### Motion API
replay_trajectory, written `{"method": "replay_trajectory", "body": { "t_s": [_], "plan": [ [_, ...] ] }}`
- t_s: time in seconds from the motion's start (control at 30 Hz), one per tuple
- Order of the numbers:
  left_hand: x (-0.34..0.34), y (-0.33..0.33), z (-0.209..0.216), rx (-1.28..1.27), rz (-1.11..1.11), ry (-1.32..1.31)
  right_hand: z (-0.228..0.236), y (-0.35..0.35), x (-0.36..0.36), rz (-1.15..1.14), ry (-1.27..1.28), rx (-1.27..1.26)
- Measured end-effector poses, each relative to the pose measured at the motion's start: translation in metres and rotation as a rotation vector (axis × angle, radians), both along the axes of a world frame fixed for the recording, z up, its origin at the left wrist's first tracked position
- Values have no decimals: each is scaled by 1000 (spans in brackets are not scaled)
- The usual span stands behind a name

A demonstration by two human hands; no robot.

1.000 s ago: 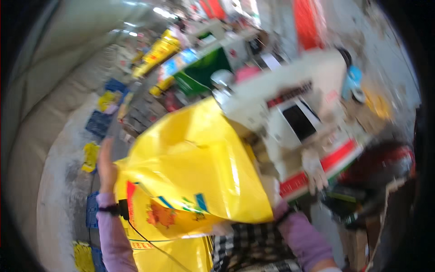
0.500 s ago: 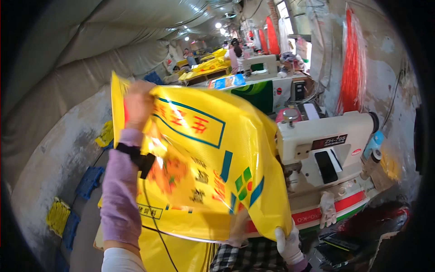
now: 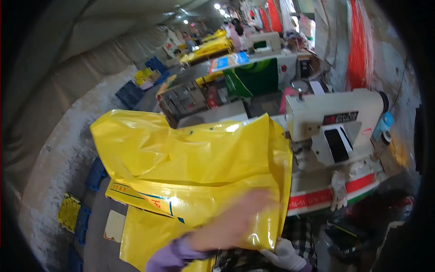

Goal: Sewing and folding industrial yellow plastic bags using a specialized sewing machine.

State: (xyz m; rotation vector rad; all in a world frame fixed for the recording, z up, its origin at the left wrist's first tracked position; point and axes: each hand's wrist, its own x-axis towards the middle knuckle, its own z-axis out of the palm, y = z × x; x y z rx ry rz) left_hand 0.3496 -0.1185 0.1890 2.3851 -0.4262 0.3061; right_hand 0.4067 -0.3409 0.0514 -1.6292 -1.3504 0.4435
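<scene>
A large yellow printed plastic sack (image 3: pixel 204 156) spreads across the table in front of me, partly folded over. More yellow sack material (image 3: pixel 140 240) lies beneath it on the near left. My left hand (image 3: pixel 240 217), bare and smeared by motion, passes over the sack's near right part; its fingers cannot be made out. At the lower right corner of the sack, my right hand (image 3: pixel 287 256) in a white glove pinches the edge. Just right of the sack stands a white sewing machine (image 3: pixel 335 113), its needle area close to the sack's right edge.
A dark phone (image 3: pixel 337 146) rests on the machine. A white glove (image 3: pixel 338 188) hangs over the table's red-striped edge. Red strands (image 3: pixel 359 50) hang on the right wall. Blue crates (image 3: pixel 95 174) line the left wall. Other people (image 3: pixel 237 34) are farther back.
The sack has come down from being held up, its far part now folded over on the table. My left hand has moved from its upper left to its near right part.
</scene>
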Motion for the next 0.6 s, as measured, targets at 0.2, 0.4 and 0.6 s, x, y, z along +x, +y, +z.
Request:
{"method": "replay_trajectory", "body": {
  "t_s": [0.2,0.4,0.6],
  "plan": [
    [131,-78,-175,-1005,67,828,-38,-12,9,-32,-83,-160],
    [185,86,-219,-1130,794,167,-42,-35,11,-158,374,-17],
    [178,60,-199,29,396,324,-10,-36,13,-51,259,-47]
  ]
}}
